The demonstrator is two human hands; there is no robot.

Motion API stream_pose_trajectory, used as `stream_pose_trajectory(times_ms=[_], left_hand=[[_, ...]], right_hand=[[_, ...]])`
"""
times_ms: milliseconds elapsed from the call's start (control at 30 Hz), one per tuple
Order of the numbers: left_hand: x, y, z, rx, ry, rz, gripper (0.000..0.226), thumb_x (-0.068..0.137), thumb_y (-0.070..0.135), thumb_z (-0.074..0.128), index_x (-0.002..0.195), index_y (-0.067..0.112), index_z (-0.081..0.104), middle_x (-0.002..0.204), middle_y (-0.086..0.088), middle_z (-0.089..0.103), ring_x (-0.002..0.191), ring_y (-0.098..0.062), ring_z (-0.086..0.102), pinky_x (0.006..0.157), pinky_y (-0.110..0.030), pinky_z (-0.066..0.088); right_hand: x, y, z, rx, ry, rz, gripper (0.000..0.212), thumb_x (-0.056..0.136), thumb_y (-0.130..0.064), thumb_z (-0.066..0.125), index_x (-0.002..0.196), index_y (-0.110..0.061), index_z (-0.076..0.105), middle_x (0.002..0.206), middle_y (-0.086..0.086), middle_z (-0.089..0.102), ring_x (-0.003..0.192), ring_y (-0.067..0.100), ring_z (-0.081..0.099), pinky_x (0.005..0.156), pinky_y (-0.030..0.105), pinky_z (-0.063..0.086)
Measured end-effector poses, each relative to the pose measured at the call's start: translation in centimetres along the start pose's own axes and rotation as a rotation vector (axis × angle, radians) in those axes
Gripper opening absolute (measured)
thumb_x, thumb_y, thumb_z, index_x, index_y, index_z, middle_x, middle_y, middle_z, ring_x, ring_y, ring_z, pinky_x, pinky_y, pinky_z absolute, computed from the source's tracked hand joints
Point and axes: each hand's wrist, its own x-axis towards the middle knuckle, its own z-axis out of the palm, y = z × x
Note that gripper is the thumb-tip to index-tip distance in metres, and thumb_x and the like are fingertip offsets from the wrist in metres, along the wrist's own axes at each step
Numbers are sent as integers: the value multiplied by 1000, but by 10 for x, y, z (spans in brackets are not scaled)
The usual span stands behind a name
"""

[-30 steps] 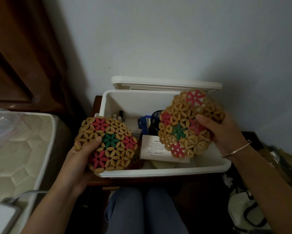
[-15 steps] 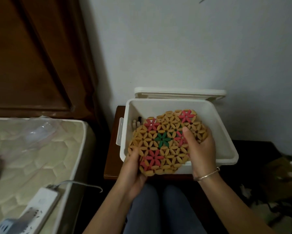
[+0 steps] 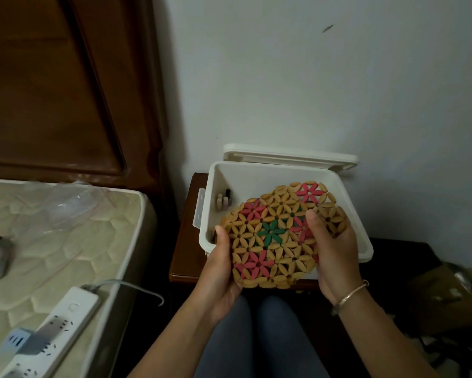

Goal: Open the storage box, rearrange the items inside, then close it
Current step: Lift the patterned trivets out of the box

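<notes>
Two hands share the load: the left hand [image 3: 219, 264] grips the near-left edge of the flower-patterned bamboo trivets [image 3: 273, 236], apparently stacked, and the right hand [image 3: 334, 251] clasps their right side, above the open storage box [image 3: 270, 178]. Opening is done, with its lid [image 3: 289, 155] tipped back. Rearranging looks underway, and closing remains.

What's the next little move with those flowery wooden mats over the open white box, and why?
Probably lower the tan, flower-patterned wooden mats flat into the white plastic storage box: left hand and right hand grip them just above it, and its lid is open.
</notes>
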Motion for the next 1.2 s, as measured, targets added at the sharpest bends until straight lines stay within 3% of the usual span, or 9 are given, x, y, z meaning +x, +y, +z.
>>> stream_pose_trajectory(times_ms=[100, 333, 433, 533, 733, 833, 933, 1033, 1200], left_hand=[[-4, -1, -1, -1, -35, 21, 61, 77, 65, 44, 121, 26, 59, 123, -9, 66, 115, -26, 62, 93, -45, 53], [-9, -4, -10, -19, -49, 19, 44, 90, 28, 60, 132, 16, 51, 126, -16, 63, 117, -33, 61, 97, -54, 47], [-10, -6, -14, -26, -28, 23, 45, 90, 29, 60, 132, 17, 52, 126, -15, 63, 116, -33, 61, 98, -56, 46], [-8, -5, -21, -5, 32, 60, 43, 89, 29, 60, 131, 18, 53, 124, -14, 65, 113, -32, 63, 96, -55, 49], [-2, -8, -23, 38, 84, 82, 45, 86, 29, 66, 129, 19, 55, 120, -13, 67, 110, -31, 65, 89, -50, 54], [0, -14, -18, 10, 18, 107, 47, 89, 37, 64, 131, 19, 55, 128, -12, 63, 118, -30, 60, 95, -50, 51], [0, -15, -16, 12, -13, 144, 57, 88, 53, 58, 135, 22, 52, 134, -11, 58, 125, -29, 55, 98, -50, 48], [-3, -14, -22, 40, -19, 167, 51, 88, 59, 51, 128, 28, 58, 134, -10, 58, 125, -29, 54, 97, -50, 48], [-7, -15, -23, 23, -8, 149, 45, 83, 62, 54, 116, 33, 66, 129, -8, 62, 121, -28, 58, 90, -46, 53]], right_hand=[[-5, 2, 2, -42, -10, -2, 36, 77, -37, 71, 111, -26, 62, 106, -2, 70, 96, 12, 68, 75, 32, 56], [-3, -1, -3, 47, 8, 69, 33, 84, -48, 56, 101, -22, 66, 100, 2, 73, 92, 17, 70, 71, 34, 57], [6, -16, -14, 177, 165, 62, 22, 92, -41, 51, 94, -25, 66, 92, -3, 74, 84, 14, 71, 63, 28, 56], [16, -38, -30, 239, 236, 9, 26, 92, -39, 52, 110, -21, 62, 100, -3, 72, 89, 13, 70, 63, 27, 57], [10, -52, -34, 283, -38, 33, 25, 91, -31, 52, 112, -21, 60, 105, 1, 71, 94, 20, 69, 65, 35, 58], [-6, -30, -18, 115, -180, 140, 29, 85, -20, 62, 113, -15, 59, 108, 6, 70, 91, 20, 70, 63, 31, 57], [-22, -2, -10, -168, -168, 198, 23, 82, -15, 67, 104, -20, 61, 104, 4, 71, 90, 16, 70, 70, 36, 58], [-27, 5, -11, -249, -145, 184, 21, 81, -15, 68, 100, -24, 62, 98, 1, 72, 91, 18, 69, 74, 42, 58], [-35, -1, -12, -212, -185, 265, 22, 82, -12, 67, 102, -20, 61, 97, 2, 72, 83, 13, 71, 60, 26, 57]])
